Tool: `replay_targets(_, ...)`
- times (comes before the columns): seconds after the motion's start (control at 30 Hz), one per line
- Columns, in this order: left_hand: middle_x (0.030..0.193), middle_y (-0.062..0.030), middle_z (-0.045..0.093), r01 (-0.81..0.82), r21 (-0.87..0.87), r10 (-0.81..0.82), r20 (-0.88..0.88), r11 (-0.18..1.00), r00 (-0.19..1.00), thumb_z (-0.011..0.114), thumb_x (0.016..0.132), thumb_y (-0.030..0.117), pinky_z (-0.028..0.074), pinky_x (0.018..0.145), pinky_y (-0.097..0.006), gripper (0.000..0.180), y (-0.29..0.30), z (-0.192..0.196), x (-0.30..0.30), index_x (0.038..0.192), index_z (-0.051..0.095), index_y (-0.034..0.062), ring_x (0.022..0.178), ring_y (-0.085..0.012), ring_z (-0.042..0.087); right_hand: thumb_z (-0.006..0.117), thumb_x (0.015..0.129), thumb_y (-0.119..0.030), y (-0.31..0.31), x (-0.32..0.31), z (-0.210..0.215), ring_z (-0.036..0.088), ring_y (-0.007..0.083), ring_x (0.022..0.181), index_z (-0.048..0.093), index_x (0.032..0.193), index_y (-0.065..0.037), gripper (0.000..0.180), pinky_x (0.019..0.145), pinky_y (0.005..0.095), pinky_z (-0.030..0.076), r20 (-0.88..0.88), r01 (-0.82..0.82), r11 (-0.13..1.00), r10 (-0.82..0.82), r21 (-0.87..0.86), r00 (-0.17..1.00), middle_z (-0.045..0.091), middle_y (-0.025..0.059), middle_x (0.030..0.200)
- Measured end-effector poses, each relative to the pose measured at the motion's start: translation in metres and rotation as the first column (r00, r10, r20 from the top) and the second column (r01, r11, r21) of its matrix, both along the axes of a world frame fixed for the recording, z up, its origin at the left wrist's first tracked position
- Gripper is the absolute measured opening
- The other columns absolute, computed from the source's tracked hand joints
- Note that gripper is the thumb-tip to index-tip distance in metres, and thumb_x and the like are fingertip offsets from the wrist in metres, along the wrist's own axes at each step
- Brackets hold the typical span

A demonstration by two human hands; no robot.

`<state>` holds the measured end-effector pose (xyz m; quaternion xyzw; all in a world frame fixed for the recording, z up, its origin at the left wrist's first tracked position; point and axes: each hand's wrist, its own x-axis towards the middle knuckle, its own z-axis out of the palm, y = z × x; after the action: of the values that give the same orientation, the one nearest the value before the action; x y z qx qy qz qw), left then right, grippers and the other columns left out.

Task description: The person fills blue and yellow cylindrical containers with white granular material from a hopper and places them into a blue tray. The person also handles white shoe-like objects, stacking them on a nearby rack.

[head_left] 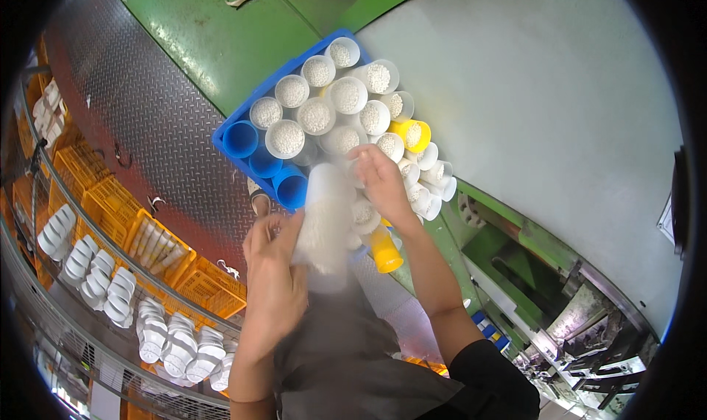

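Note:
My left hand (276, 262) is closed around the side of a translucent white cup (324, 214), blurred by motion, with white pellets showing through its lower part. My right hand (379, 181) has its fingers curled beside that cup, over the near side of the grouped cups. What it grips, if anything, is hidden. Beyond both hands, a blue crate (283, 74) holds several translucent cups (315, 116) of white pellets, some standing above others. Three blue cups (290, 188) fill its left corner; they look empty. A yellow cup (414, 134) with pellets lies tilted among white cups on the right.
Another yellow cup (386, 251) projects near my right forearm. A grey panel (530, 89) and green machine surface (177, 30) surround the crate. Lower left, yellow crates (210, 284) and stacked white cup-like pieces (179, 350) stand beyond a curved rail. Machinery (589, 324) occupies the lower right.

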<state>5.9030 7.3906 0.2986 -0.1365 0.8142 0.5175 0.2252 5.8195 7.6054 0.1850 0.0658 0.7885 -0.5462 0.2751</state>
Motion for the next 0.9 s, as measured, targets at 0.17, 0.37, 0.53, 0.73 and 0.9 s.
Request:
replay_targets(0.17,0.120,-0.0238,0.054,-0.039,0.081,0.037,0.033,0.996,0.999,0.051,0.071,-0.011,0.037,0.105,-0.042,0.065,-0.016,0.038,0.018,0.134,0.059,-0.0040,0.117,-0.0395,0.049,0.042,0.108,-0.027,-0.013,-0.002,-0.007,0.047,0.0088,0.068,0.062,0.114,-0.005,0.031,0.063,0.0291,0.041,-0.030,-0.190,0.981,0.191,0.034,0.981,0.047,-0.0012,0.072)
replay_targets(0.37,0.116,-0.0222,0.057,-0.071,0.137,0.060,0.087,0.988,0.994,0.053,0.076,-0.009,0.039,0.103,-0.042,0.058,-0.035,0.046,0.027,0.133,0.059,-0.0039,0.114,-0.0389,0.052,0.041,0.109,-0.031,-0.023,0.007,-0.016,0.050,0.0112,0.076,0.057,0.129,-0.005,0.036,0.070,0.0309,0.045,-0.014,-0.226,0.973,0.226,-0.049,0.974,0.053,0.0024,0.079)
replay_targets(0.53,0.116,-0.0229,0.056,-0.068,0.138,0.060,0.067,0.988,0.996,0.049,0.073,-0.012,0.040,0.103,-0.043,0.061,-0.042,0.041,0.033,0.132,0.060,-0.0046,0.114,-0.0396,0.052,0.041,0.109,-0.032,-0.023,0.016,-0.029,0.051,0.0113,0.078,0.057,0.130,-0.005,0.038,0.074,0.0302,0.046,0.018,-0.213,0.977,0.214,-0.025,0.977,0.054,0.0030,0.083)
replay_targets(0.73,0.116,-0.0232,0.052,-0.063,0.184,0.060,0.026,0.981,0.998,0.044,0.068,-0.014,0.040,0.103,-0.041,0.067,-0.044,0.026,0.027,0.133,0.057,-0.0071,0.113,-0.0401,0.053,0.041,0.109,-0.033,-0.019,0.015,-0.013,0.047,0.0085,0.075,0.060,0.125,-0.006,0.037,0.070,0.0270,0.043,0.071,-0.089,0.996,0.090,-0.020,0.993,0.051,-0.0011,0.080)
replay_targets(0.9,0.117,-0.0248,0.051,-0.092,0.194,0.092,0.010,0.977,0.996,0.048,0.074,-0.011,0.041,0.103,-0.041,0.058,-0.037,0.006,0.003,0.132,0.056,-0.0092,0.114,-0.0412,0.053,0.042,0.109,-0.033,-0.012,0.024,0.026,0.046,0.0065,0.073,0.063,0.123,-0.007,0.036,0.068,0.0254,0.041,0.158,0.061,0.996,-0.070,0.063,0.985,0.050,-0.0028,0.079)
